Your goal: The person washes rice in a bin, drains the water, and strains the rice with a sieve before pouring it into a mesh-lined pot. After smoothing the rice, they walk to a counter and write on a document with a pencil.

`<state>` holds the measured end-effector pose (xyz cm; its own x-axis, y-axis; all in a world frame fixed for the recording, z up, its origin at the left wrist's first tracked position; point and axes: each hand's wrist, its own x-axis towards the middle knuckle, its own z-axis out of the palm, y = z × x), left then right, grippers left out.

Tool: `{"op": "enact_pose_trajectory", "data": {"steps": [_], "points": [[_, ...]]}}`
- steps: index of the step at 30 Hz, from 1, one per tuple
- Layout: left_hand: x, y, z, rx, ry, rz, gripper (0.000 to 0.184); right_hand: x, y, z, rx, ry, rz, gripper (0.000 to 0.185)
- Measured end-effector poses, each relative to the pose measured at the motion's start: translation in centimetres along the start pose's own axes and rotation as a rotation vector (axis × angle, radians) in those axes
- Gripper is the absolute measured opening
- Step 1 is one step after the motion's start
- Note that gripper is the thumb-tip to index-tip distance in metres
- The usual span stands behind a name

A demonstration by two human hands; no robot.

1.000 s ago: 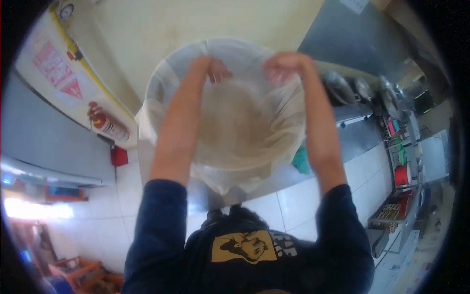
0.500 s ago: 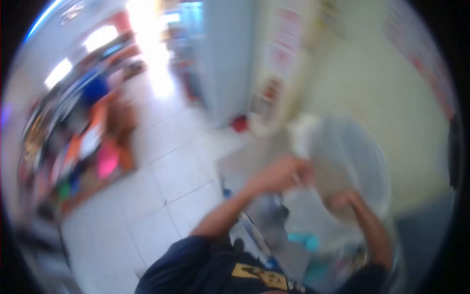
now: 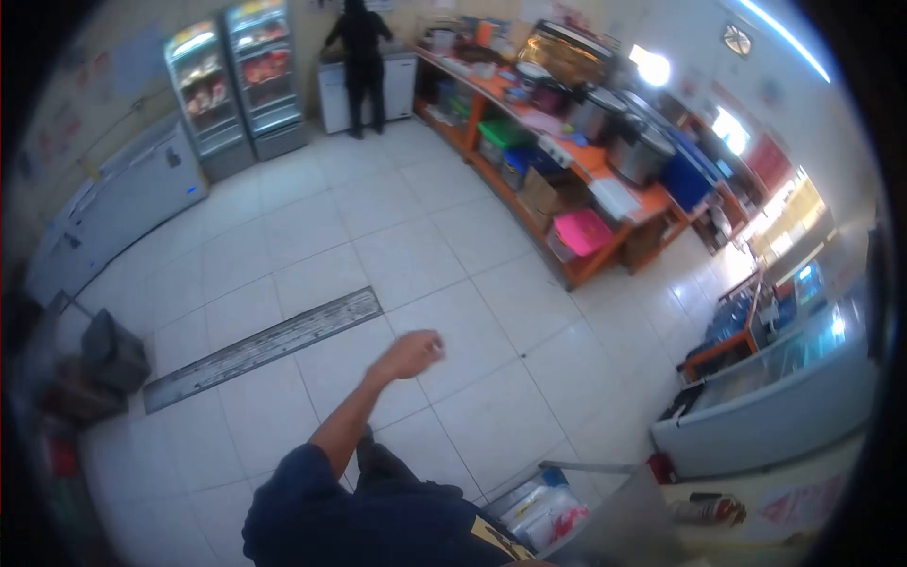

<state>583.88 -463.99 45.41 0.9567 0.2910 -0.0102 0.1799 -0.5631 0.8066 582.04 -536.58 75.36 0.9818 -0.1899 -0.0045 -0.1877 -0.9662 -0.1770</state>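
Observation:
My left hand (image 3: 410,355) is raised in front of my body above the white tiled floor (image 3: 491,378). Its fingers are curled in, and whether anything is inside them is too small to tell. A metal floor drain (image 3: 269,348) lies just beyond it to the left. My right hand is out of the frame. At the bottom edge, beside my shirt, a metal stand (image 3: 624,515) has plastic bags (image 3: 546,515) in it.
A person (image 3: 361,66) in black stands at a white chest freezer (image 3: 399,87). Two glass-door fridges (image 3: 269,71) are at the back. An orange table (image 3: 529,203) with pots stands right of centre. A grey bin (image 3: 115,350) is at the left, a display freezer (image 3: 775,416) at the right.
The view has swung left, away from the cloth-lined tub to the room. Both hands were over the tub; now my left hand is away from it and my right hand has left the view.

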Motion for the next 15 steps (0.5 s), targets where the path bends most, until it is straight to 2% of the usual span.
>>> {"op": "enact_pose_trajectory", "data": {"steps": [2,3,4,5,6,7,8,9,10,11,12,14,15], "points": [[-4.4,-3.4,-7.4,-0.02,0.233,-0.175,0.022,0.4,-6.3,0.3,0.26,0.253,-0.246,0.055],[-6.1,-5.8,-9.8,-0.009,0.251,-0.173,0.022,1.1,-9.6,1.4,0.442,0.315,-0.414,0.055],[-8.2,-8.6,-11.9,-0.155,0.247,-0.24,0.023,2.4,-12.9,3.9,0.701,0.281,-0.644,0.055],[-9.8,-11.4,-14.1,-0.3,0.241,-0.301,0.024,4.3,-16.4,7.3,1.024,0.123,-0.907,0.055],[-11.3,-14.2,-16.0,-0.52,0.191,-0.303,0.026,7.0,-20.8,13.3,1.361,-0.245,-1.17,0.055],[-13.5,-17.3,-17.1,-0.75,0.133,-0.315,0.029,7.9,-26.3,18.7,1.453,-0.56,-1.261,0.055],[-15.4,-22.2,-17.3,-0.38,0.031,-0.36,0.037,7.6,-33.3,26.0,1.141,-0.193,-0.907,0.051],[-17.1,-28.5,-17.5,-0.001,-0.068,-0.391,0.045,7.1,-39.9,34.0,0.68,-0.117,-0.784,0.047],[-20.1,-34.3,-16.5,0.408,-0.14,-0.348,0.061,6.2,-44.7,42.3,0.147,-0.128,-0.864,0.043],[-22.0,-29.9,-21.2,0.39,-0.358,-0.563,0.065,4.9,-47.6,50.6,-0.259,-0.286,-0.999,0.04],[-23.6,-29.7,-24.7,0.11,-0.41,-0.538,0.066,2.7,-49.1,57.6,-0.34,-0.609,-0.617,0.038],[-27.1,-29.3,-29.8,-0.494,-0.117,-0.537,0.049,-0.8,-52.3,64.4,-0.132,-1.104,-1.199,0.039],[-29.0,-30.9,-30.9,-0.785,0.022,-0.546,0.042,-3.9,-55.4,64.6,-0.099,-1.095,-1.183,0.039]]}}
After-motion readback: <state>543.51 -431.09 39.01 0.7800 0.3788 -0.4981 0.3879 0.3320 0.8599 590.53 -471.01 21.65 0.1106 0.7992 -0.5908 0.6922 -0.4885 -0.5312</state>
